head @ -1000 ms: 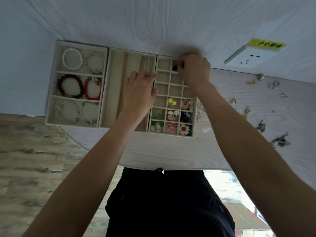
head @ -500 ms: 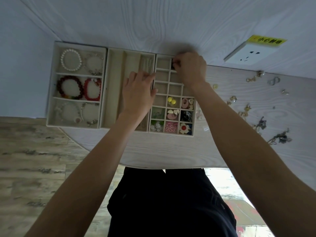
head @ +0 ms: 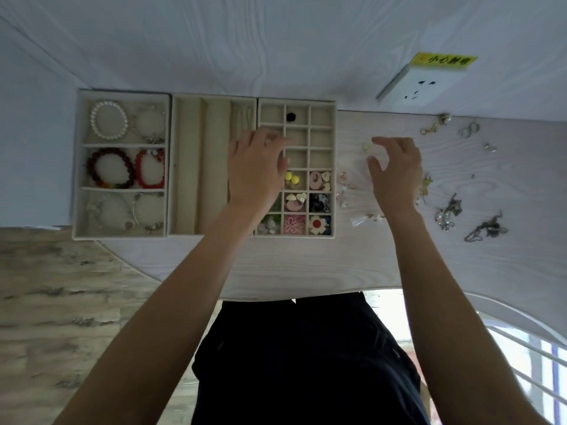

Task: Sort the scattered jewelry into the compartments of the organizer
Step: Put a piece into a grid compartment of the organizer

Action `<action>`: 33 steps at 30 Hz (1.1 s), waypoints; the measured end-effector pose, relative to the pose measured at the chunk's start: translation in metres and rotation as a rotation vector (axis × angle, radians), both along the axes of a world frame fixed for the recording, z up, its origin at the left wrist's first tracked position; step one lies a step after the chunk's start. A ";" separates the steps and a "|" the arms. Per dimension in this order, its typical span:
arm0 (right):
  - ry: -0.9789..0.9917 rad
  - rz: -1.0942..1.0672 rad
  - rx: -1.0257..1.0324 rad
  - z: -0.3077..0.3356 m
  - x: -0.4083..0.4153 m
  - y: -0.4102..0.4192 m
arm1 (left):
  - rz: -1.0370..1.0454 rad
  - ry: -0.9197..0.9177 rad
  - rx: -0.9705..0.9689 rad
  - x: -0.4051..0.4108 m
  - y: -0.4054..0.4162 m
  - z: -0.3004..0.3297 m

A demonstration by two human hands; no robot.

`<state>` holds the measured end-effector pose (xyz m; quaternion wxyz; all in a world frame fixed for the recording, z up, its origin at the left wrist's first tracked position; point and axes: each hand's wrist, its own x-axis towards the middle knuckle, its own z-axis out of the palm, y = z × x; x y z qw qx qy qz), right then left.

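Note:
Three beige organizer trays stand side by side on the pale table. The grid tray (head: 334,167) holds earrings in its near cells and a small black piece (head: 291,116) in a far cell. My left hand (head: 256,170) rests on the grid tray's left edge, fingers loosely bent, holding nothing. My right hand (head: 395,170) hovers over the table right of the tray, fingers spread above a small pale earring (head: 367,146). Scattered jewelry (head: 448,213) lies further right. The bracelet tray (head: 78,167) and the long-slot tray (head: 187,167) sit to the left.
A white wall socket (head: 422,87) with a yellow label is at the far right. More small pieces (head: 346,185) lie just right of the grid tray. Clasps and rings (head: 468,130) lie at the far right. The table's curved near edge (head: 306,297) is by my body.
My right hand has left the grid tray's far cell, leaving the black piece there, and moved right over the loose jewelry. My left hand has stayed at the tray.

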<state>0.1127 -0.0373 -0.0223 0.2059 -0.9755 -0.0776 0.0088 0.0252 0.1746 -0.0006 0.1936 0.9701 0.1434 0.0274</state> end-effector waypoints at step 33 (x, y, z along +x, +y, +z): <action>-0.052 0.347 -0.121 -0.012 0.033 0.002 | -0.105 0.088 0.019 -0.007 0.015 -0.006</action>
